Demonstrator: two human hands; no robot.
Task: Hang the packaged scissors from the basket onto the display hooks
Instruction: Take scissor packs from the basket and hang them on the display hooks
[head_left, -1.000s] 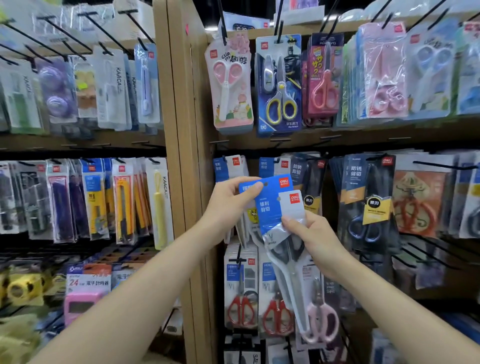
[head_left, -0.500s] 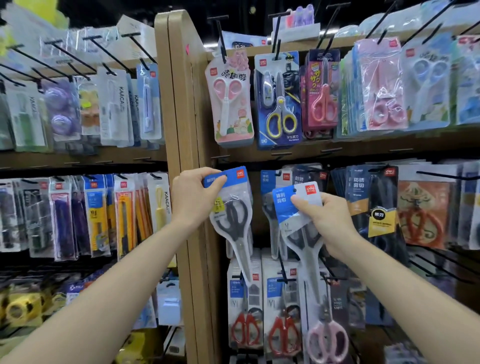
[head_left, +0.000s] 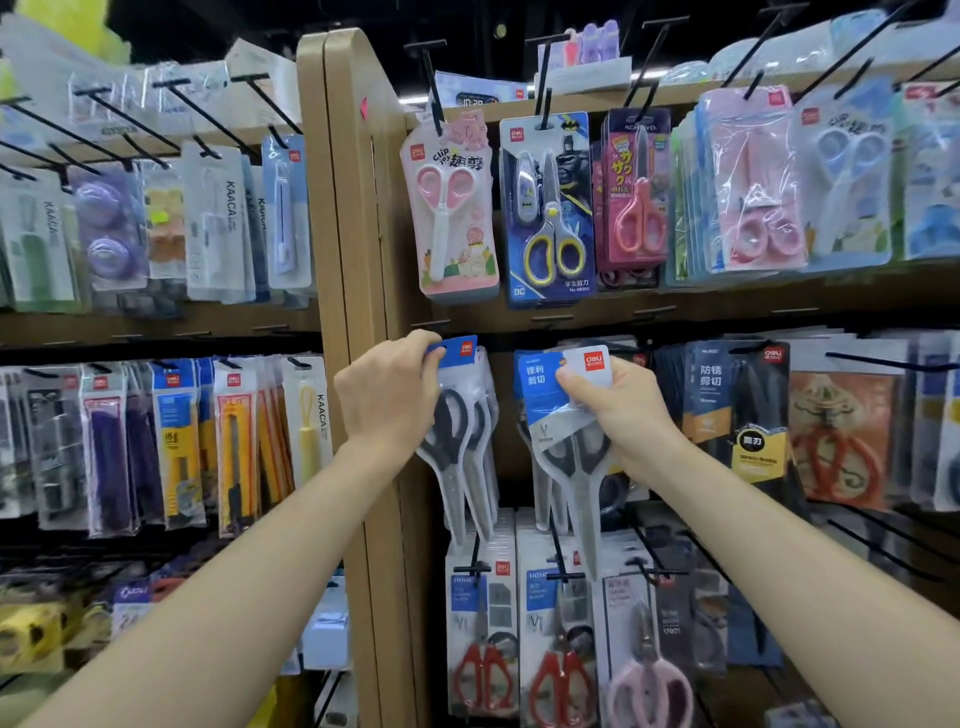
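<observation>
My left hand (head_left: 387, 392) grips the blue header card of a pack of black-handled scissors (head_left: 457, 431) at the far-left hook of the middle row, right beside the wooden post. My right hand (head_left: 618, 410) pinches the blue-and-white card of a second scissors pack (head_left: 566, 447), held at the neighbouring hook position. Both packs hang blade-down in front of other packs. The hooks behind the two cards are hidden, and I cannot tell whether either card is on its hook. No basket is in view.
A wooden upright post (head_left: 348, 218) divides the shelving. Children's scissors (head_left: 452, 208) hang in the row above. Red-handled scissors (head_left: 483, 649) and a pink pair (head_left: 649, 686) hang below. Bare black hooks (head_left: 883, 364) stick out at right. Craft knives (head_left: 176, 441) fill the left bay.
Both hands rose and moved apart. The left pack went from in front of the right one to the leftmost hook spot; the right pack lifted to the neighbouring spot.
</observation>
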